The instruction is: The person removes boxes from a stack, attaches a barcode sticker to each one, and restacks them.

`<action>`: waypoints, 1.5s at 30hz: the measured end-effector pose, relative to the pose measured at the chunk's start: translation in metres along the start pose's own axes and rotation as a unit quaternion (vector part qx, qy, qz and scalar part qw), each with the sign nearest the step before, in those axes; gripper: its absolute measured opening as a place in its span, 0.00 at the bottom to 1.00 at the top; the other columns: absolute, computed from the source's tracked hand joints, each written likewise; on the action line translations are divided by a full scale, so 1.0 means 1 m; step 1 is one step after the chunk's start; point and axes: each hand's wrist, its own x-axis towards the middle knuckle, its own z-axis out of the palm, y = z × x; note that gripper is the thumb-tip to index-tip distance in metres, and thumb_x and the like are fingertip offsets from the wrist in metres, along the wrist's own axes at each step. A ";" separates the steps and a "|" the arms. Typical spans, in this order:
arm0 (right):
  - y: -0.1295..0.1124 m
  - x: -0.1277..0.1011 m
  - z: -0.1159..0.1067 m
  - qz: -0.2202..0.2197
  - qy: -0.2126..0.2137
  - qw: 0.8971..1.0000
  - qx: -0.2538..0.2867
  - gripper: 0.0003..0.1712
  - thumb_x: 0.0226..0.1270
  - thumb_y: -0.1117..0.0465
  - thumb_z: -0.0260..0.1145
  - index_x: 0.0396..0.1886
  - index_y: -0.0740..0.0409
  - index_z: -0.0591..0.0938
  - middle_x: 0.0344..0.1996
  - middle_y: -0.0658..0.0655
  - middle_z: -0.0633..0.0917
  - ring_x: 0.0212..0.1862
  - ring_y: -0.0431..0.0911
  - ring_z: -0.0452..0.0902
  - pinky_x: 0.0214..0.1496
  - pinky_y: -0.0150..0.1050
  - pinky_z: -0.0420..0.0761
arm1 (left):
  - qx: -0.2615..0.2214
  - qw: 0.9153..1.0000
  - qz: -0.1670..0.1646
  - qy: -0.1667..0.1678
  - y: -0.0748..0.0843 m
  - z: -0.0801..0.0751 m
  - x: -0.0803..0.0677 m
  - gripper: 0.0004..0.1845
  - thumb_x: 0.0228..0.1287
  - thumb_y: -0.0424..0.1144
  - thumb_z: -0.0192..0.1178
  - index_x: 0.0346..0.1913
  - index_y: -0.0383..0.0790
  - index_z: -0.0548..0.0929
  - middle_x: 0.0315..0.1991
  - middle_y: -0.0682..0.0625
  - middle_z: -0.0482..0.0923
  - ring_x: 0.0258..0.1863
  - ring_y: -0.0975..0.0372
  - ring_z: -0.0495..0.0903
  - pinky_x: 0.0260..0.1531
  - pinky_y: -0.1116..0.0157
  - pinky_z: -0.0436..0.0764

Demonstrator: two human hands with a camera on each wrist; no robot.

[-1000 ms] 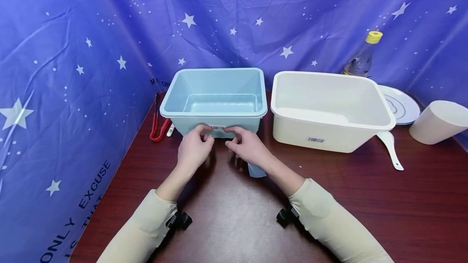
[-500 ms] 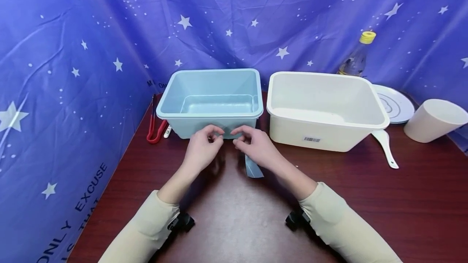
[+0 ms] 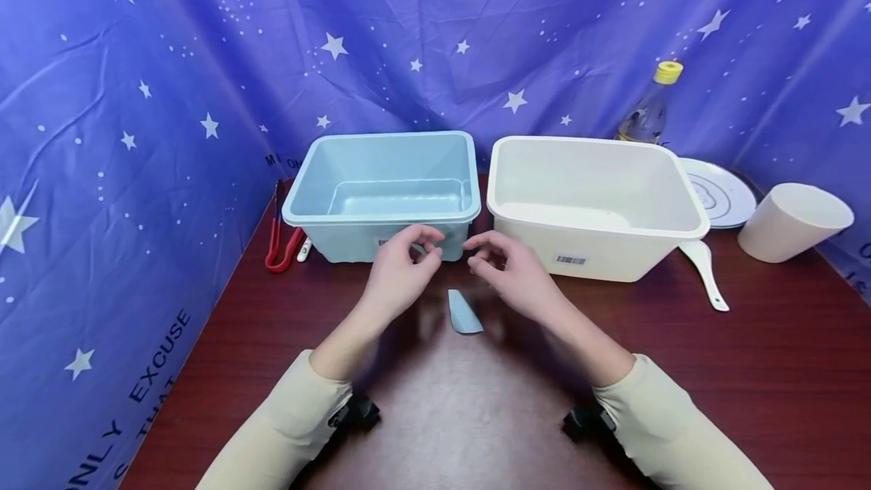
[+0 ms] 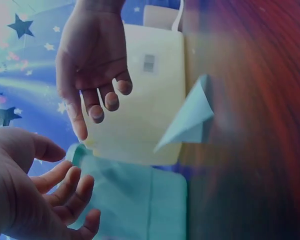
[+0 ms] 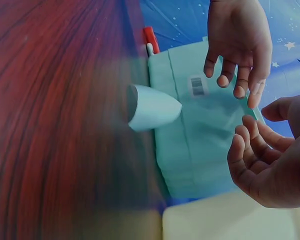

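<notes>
Between the empty, loosely curved left hand (image 3: pixel 400 271) and right hand (image 3: pixel 517 277), on their near side, a tapered grey-blue plastic-looking sheet (image 3: pixel 464 314) slants far-left to near-right, neither hand clearly closer.

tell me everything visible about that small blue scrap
The small blue scrap is a thin, pale grey-blue sheet, paper- or plastic-like, narrowing towards its far end. It looks curled, resting on the reddish-brown table in front of the blue bin. Neither the left hand nor right hand touches it.
</notes>
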 end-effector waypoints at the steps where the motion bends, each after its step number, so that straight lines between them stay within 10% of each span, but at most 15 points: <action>1: 0.000 -0.002 -0.003 0.001 0.003 1.000 0.003 0.13 0.71 0.65 0.65 0.53 0.59 0.82 0.33 0.58 0.84 0.32 0.56 0.78 0.30 0.36 0.77 | -0.004 1.000 0.005 0.000 0.002 0.002 0.001 0.12 0.66 0.34 0.62 0.51 0.40 0.85 0.37 0.52 0.79 0.33 0.57 0.79 0.38 0.60 0.77; 22: -0.006 -0.025 -0.065 -0.033 0.068 0.997 -0.024 0.12 0.72 0.66 0.65 0.53 0.63 0.83 0.31 0.57 0.83 0.29 0.47 0.79 0.29 0.33 0.78 | -0.060 0.996 0.061 -0.012 0.039 0.035 0.022 0.14 0.65 0.32 0.63 0.53 0.40 0.83 0.44 0.48 0.80 0.38 0.60 0.81 0.42 0.65 0.80; 45: 0.000 -0.037 -0.161 -0.014 0.211 0.977 -0.017 0.15 0.70 0.65 0.66 0.53 0.46 0.84 0.33 0.44 0.83 0.34 0.36 0.80 0.35 0.24 0.80 | -0.047 0.996 0.024 -0.069 0.058 0.056 0.036 0.33 0.64 0.35 0.64 0.72 0.42 0.68 0.70 0.45 0.64 0.57 0.49 0.80 0.56 0.56 0.79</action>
